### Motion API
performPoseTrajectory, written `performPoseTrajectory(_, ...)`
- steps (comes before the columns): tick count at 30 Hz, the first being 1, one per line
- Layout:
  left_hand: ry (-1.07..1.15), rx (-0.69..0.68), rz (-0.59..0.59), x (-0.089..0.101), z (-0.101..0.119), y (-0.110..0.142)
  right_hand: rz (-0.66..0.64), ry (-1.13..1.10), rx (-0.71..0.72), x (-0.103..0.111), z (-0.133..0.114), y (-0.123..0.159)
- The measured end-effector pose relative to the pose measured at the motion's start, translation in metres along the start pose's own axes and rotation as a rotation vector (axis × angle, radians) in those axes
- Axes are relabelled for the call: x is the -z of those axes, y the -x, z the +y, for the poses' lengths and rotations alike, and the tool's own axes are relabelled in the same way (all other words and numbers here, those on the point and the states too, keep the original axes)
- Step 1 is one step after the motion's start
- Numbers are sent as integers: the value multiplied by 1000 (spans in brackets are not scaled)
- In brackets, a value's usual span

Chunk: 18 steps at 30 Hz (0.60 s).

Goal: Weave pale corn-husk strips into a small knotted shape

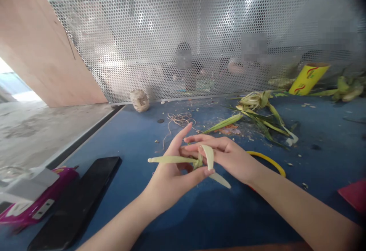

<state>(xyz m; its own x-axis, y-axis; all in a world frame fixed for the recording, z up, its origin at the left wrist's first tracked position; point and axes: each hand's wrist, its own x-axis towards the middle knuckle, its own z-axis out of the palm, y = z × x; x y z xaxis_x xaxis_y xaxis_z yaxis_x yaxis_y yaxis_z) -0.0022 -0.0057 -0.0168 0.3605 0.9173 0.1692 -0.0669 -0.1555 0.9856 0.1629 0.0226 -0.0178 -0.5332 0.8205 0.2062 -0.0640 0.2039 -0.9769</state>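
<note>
Both my hands meet over the blue table (pixel 200 213) and work pale green leaf strips (pixel 171 160). My left hand (pixel 174 171) pinches the strips where they cross, thumb under, index finger stretched upward. My right hand (pixel 228 157) lies across from the right, its fingers wrapped by a folded strip (pixel 208 155). One strip end sticks out left, another (pixel 221 180) points down to the right.
A black phone (pixel 82 197) and a pink power strip (pixel 34 205) lie at the left. Loose leaves (pixel 260 117), string (pixel 180 119), a twine ball (pixel 139 100), a yellow roll (pixel 307 78) and a yellow loop (pixel 271 162) lie about. A perforated metal screen (pixel 200 41) stands behind; people sit beyond it.
</note>
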Motion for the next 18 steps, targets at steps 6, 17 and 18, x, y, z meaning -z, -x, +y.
performPoseTrajectory(6, 56, -21, 10, -2, 2, -1, 47, 26, 57, -2, -2, 2)
performPoseTrajectory(17, -76, -45, -11, -1, 1, -1, 126, 77, 41, 0, 3, -1)
performPoseTrajectory(18, -47, -55, 8, -2, 1, -1, 133, 68, 23, 0, 3, -1)
